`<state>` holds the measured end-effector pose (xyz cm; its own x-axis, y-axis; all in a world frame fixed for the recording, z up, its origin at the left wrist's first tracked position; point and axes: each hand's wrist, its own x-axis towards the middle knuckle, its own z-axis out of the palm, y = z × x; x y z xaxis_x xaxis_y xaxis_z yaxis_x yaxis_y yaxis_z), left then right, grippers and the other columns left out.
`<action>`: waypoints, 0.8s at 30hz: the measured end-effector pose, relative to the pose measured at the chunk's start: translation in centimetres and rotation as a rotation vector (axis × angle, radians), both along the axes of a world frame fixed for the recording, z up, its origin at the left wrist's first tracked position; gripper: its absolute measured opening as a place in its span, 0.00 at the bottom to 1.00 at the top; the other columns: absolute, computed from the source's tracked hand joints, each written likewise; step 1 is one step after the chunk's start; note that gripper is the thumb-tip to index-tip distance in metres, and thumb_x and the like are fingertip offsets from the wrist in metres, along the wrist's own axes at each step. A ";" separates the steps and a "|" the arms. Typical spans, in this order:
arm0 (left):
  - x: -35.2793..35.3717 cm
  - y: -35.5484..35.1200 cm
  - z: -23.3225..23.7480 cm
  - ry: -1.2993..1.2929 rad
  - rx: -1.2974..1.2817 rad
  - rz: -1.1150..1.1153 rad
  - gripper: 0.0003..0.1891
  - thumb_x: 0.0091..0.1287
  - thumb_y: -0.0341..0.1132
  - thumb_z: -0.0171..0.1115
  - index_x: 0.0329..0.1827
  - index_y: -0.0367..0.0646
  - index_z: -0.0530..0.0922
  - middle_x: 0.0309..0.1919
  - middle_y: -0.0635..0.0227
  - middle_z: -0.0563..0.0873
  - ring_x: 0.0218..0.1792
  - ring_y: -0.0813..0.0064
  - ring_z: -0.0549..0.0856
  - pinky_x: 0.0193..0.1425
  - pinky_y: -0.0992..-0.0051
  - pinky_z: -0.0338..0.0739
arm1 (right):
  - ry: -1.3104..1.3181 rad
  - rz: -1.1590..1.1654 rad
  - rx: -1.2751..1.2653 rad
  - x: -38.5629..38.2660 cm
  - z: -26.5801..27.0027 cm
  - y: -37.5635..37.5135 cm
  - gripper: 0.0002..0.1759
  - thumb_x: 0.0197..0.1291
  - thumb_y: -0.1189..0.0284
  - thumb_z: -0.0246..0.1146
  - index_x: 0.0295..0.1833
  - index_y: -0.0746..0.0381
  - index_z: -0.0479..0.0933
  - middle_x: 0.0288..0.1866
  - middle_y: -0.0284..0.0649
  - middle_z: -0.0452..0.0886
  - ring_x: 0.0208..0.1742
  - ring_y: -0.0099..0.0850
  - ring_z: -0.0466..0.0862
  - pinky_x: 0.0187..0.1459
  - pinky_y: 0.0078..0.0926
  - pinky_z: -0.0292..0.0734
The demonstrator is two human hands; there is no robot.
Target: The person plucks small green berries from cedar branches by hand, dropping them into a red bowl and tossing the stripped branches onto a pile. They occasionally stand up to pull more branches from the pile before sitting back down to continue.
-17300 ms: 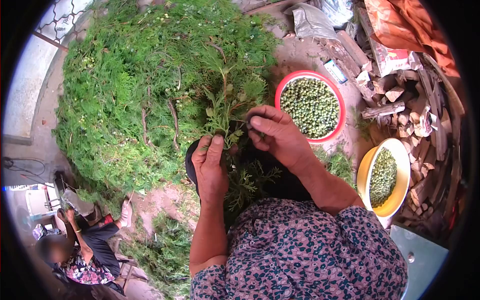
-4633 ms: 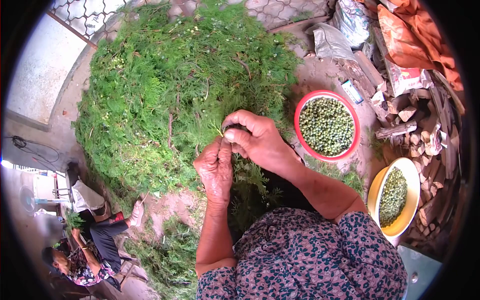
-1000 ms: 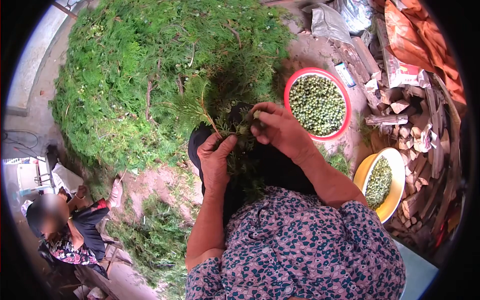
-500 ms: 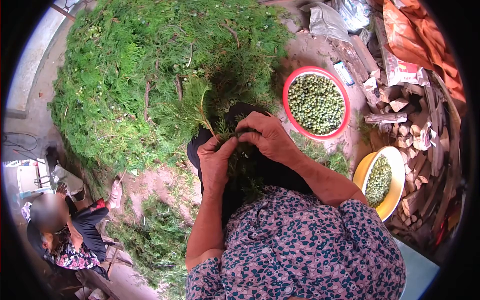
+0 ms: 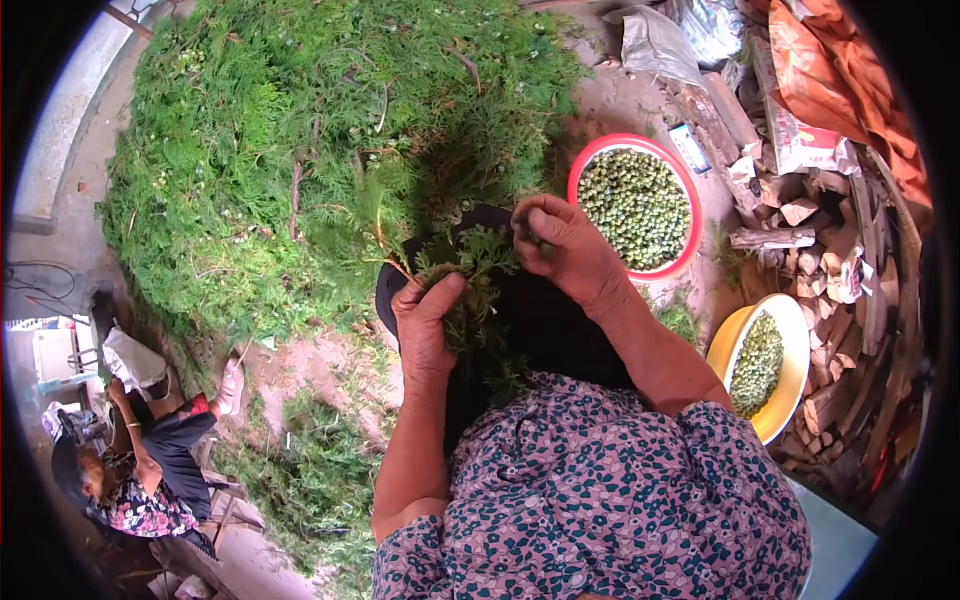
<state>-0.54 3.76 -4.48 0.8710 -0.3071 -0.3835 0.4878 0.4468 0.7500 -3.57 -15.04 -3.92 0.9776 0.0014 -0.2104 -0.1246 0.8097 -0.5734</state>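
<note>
Over my dark-clothed lap, my left hand (image 5: pixel 425 325) is closed around a leafy green cypress branch (image 5: pixel 482 270). Its thumb presses down on the stem, and foliage fans out on both sides. My right hand (image 5: pixel 565 245) is apart from the left, fingers curled in, at the right tip of the foliage; what lies inside its fingers I cannot tell. Just beyond that hand stands a red-rimmed basin (image 5: pixel 692 235) full of small green cones (image 5: pixel 632 205).
A large heap of cut branches (image 5: pixel 240 170) spreads ahead and left. To the right are a yellow basin (image 5: pixel 783 408) with more cones and stacked firewood (image 5: pixel 825 330). Another person (image 5: pixel 150 470) sits at lower left, near loose greenery (image 5: pixel 310 480).
My right hand has moved right, away from my left, and its fingers have curled in. The branch has shifted in my left hand. The other person's arm has reached forward.
</note>
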 end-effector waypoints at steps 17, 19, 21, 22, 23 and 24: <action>0.1 0.2 -0.5 -0.047 0.051 -0.043 0.06 0.54 0.25 0.63 0.35 0.36 0.81 0.28 0.70 0.83 0.28 0.82 0.80 0.34 0.82 0.75 | -0.388 -0.085 -1.251 0.1 0.3 4.3 0.10 0.52 0.75 0.62 0.41 0.67 0.76 0.34 0.40 0.79 0.35 0.26 0.79 0.37 0.20 0.72; 0.0 -0.1 -0.1 -0.057 0.064 -0.036 0.06 0.54 0.25 0.63 0.35 0.36 0.81 0.27 0.70 0.83 0.28 0.82 0.80 0.34 0.82 0.74 | -0.330 -0.176 -1.242 -0.1 0.3 4.7 0.09 0.54 0.72 0.63 0.38 0.65 0.77 0.28 0.36 0.78 0.28 0.24 0.77 0.30 0.18 0.72; -0.2 -0.4 0.1 -0.066 0.077 -0.029 0.06 0.54 0.24 0.63 0.36 0.36 0.81 0.27 0.70 0.83 0.27 0.82 0.80 0.34 0.83 0.74 | -0.114 -0.060 -0.998 -0.5 1.2 4.3 0.08 0.55 0.71 0.63 0.37 0.64 0.77 0.25 0.34 0.77 0.24 0.22 0.75 0.26 0.16 0.69; -0.2 -0.5 0.1 -0.058 0.074 -0.042 0.06 0.54 0.24 0.63 0.35 0.36 0.81 0.28 0.70 0.83 0.27 0.82 0.80 0.34 0.83 0.74 | 0.091 0.052 -0.745 -0.6 1.5 4.2 0.07 0.55 0.70 0.63 0.35 0.63 0.78 0.22 0.32 0.76 0.19 0.20 0.73 0.21 0.14 0.67; -0.3 -0.6 0.1 -0.051 0.071 -0.055 0.06 0.54 0.24 0.63 0.35 0.36 0.81 0.28 0.70 0.83 0.27 0.82 0.80 0.34 0.83 0.74 | 0.093 0.050 -0.744 -0.7 1.2 4.2 0.07 0.55 0.70 0.63 0.35 0.63 0.78 0.22 0.32 0.76 0.19 0.20 0.73 0.21 0.14 0.67; -0.3 -0.6 0.1 -0.050 0.071 -0.057 0.06 0.54 0.24 0.63 0.35 0.36 0.81 0.28 0.70 0.83 0.27 0.82 0.80 0.34 0.83 0.74 | 0.106 0.039 -0.677 -0.8 0.8 4.2 0.09 0.57 0.67 0.61 0.34 0.62 0.77 0.20 0.31 0.74 0.16 0.19 0.70 0.18 0.12 0.62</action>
<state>-0.83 3.19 -4.39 0.8716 -0.3302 -0.3624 0.4719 0.3647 0.8027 -4.33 -10.81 -3.12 0.9535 -0.1295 -0.2721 -0.2299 0.2712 -0.9347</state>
